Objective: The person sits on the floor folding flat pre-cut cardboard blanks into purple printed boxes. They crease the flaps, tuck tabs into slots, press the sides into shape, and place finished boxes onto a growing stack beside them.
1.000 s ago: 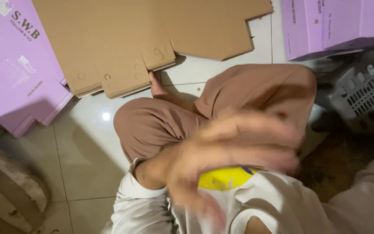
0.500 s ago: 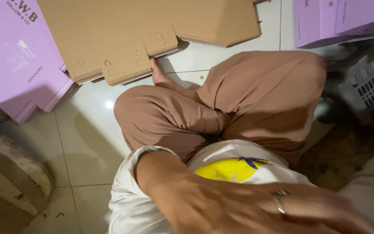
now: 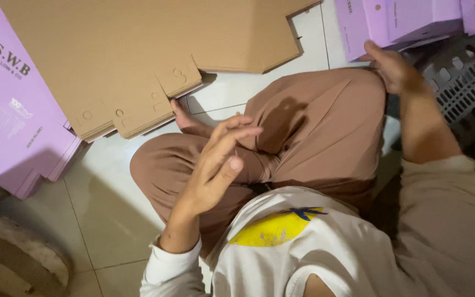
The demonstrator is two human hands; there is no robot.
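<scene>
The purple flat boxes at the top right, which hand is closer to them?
Right. The right hand touches the lower edge of the purple flat boxes beside the grey basket. The left hand hangs open and empty over the lap, well apart from them.

flat cardboard sheets (image 3: 138, 60) lie on the floor (image 3: 105, 203) at upper centre, printed flat boxes (image 3: 12, 110) to their left. more boxes (image 3: 402, 22) sit upper right, above a plastic basket (image 3: 463, 82).
</scene>
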